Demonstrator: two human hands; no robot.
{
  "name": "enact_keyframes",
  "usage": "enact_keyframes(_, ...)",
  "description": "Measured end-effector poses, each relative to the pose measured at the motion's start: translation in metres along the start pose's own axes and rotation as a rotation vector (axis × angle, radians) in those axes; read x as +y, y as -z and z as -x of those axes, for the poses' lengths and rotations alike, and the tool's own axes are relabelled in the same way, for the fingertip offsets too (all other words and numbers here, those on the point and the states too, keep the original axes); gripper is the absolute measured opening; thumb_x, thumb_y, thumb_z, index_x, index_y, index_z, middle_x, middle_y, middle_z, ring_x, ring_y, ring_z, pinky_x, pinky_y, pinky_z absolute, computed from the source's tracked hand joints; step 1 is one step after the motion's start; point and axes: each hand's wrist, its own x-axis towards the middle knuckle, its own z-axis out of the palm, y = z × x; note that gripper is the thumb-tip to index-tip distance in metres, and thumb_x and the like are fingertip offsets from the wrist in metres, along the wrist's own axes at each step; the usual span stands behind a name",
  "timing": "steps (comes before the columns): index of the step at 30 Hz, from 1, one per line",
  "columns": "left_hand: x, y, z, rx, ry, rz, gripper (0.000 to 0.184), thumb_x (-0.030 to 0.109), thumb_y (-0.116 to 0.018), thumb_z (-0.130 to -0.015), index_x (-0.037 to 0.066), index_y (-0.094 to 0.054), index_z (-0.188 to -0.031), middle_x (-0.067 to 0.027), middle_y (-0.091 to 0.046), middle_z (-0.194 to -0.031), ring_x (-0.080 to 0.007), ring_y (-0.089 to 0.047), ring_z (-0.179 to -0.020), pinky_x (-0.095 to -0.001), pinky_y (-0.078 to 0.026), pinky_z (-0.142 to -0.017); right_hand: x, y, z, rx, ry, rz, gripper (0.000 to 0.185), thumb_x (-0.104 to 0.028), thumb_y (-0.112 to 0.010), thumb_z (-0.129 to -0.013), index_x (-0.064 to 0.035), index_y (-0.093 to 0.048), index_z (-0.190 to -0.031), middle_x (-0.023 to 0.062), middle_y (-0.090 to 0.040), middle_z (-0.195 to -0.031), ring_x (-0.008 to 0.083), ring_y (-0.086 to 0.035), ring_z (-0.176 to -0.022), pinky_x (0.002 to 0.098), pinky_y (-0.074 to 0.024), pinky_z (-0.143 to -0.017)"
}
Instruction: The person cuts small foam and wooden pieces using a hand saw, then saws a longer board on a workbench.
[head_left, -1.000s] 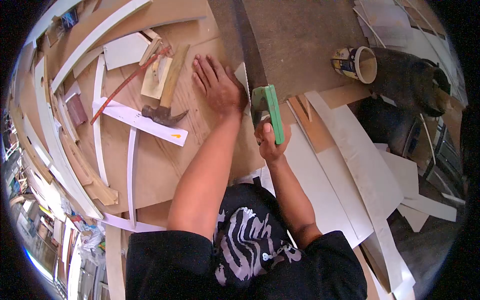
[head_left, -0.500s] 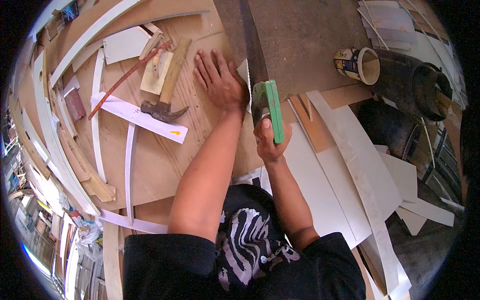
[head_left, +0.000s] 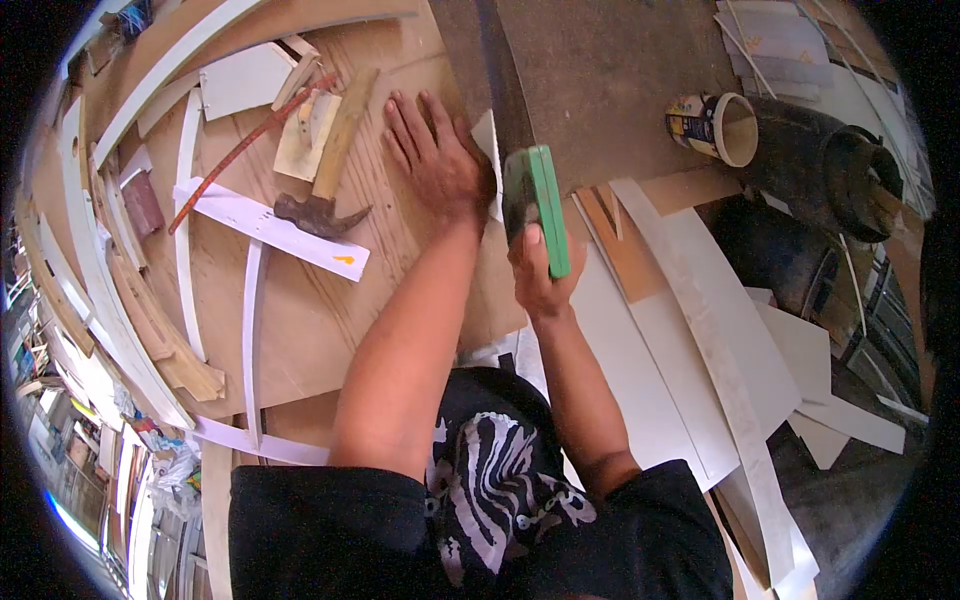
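My left hand lies flat with fingers stretched out on the wooden tabletop, beside its right edge. Under and beside its heel shows a narrow strip of a white piece; the rest is covered. My right hand is wrapped round the green handle of a handsaw, thumb along the grip. The saw's dark blade points away from me, close along the white piece and the table edge. Left of my left hand lies a claw hammer, next to a wooden block.
A thin red rod and a white strip lie left of the hammer. Curved strips line the table's left side. At right are large white sheets, a paint bucket and a black cylindrical container.
The saw handle and my right hand have shifted slightly forward, away from me. My left hand stays on the tabletop; the whole view has drifted a little.
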Motion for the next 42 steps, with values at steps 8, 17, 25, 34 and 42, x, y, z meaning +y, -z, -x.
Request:
enact_keyframes(8,0.006,0.009,-0.002,-0.048,0.025,-0.027,0.052,0.027,-0.043,-0.103,-0.001,-0.046,-0.147,-0.0232,-0.028,-0.162,-0.0398,-0.022,-0.152,-0.0531,-0.015,-0.124,0.000,-0.004,-0.006,0.013,-0.053,-0.068,0.036,-0.026,-0.060,-0.098,-0.0025,-0.057,-0.071,0.0056,-0.055,-0.055,0.0160,-0.053,-0.047,0.0334,-0.0410,-0.047)
enact_keyframes(17,0.005,0.007,-0.001,-0.056,0.013,-0.046,0.052,0.025,-0.044,-0.102,-0.001,-0.046,-0.147,-0.0234,-0.027,-0.163,-0.0395,-0.021,-0.153,-0.0535,-0.015,-0.124,0.005,-0.003,0.001,0.000,0.003,0.016,0.036,-0.027,-0.061,-0.097,-0.0020,-0.057,-0.071,0.0052,-0.056,-0.056,0.0165,-0.052,-0.047,0.0330,-0.0409,-0.047)
enact_keyframes(25,0.005,0.008,-0.002,-0.065,0.028,-0.011,0.054,0.028,-0.044,-0.102,0.001,-0.045,-0.149,-0.0229,-0.026,-0.164,-0.0386,-0.020,-0.153,-0.0539,-0.014,-0.124,0.011,0.003,0.006,0.018,-0.070,-0.080,0.042,-0.033,-0.061,-0.096,-0.0021,-0.056,-0.068,0.0057,-0.056,-0.056,0.0162,-0.051,-0.047,0.0332,-0.0392,-0.046)
enact_keyframes(34,0.005,0.005,-0.001,-0.044,0.022,-0.018,0.051,0.030,-0.048,-0.101,0.006,-0.052,-0.146,-0.0244,-0.025,-0.163,-0.0400,-0.021,-0.153,-0.0543,-0.014,-0.124,0.003,-0.002,0.001,0.039,-0.102,-0.142,0.040,-0.029,-0.062,-0.096,-0.0024,-0.055,-0.067,0.0047,-0.055,-0.055,0.0146,-0.050,-0.047,0.0321,-0.0388,-0.046)
enact_keyframes(42,0.005,0.004,-0.001,-0.017,0.006,-0.011,0.049,0.030,-0.048,-0.101,0.011,-0.053,-0.146,-0.0250,-0.026,-0.163,-0.0412,-0.022,-0.152,-0.0547,-0.015,-0.123,-0.006,-0.006,-0.003,0.037,-0.066,-0.026,0.038,-0.026,-0.061,-0.097,-0.0030,-0.055,-0.067,0.0046,-0.054,-0.055,0.0147,-0.050,-0.047,0.0321,-0.0390,-0.047)
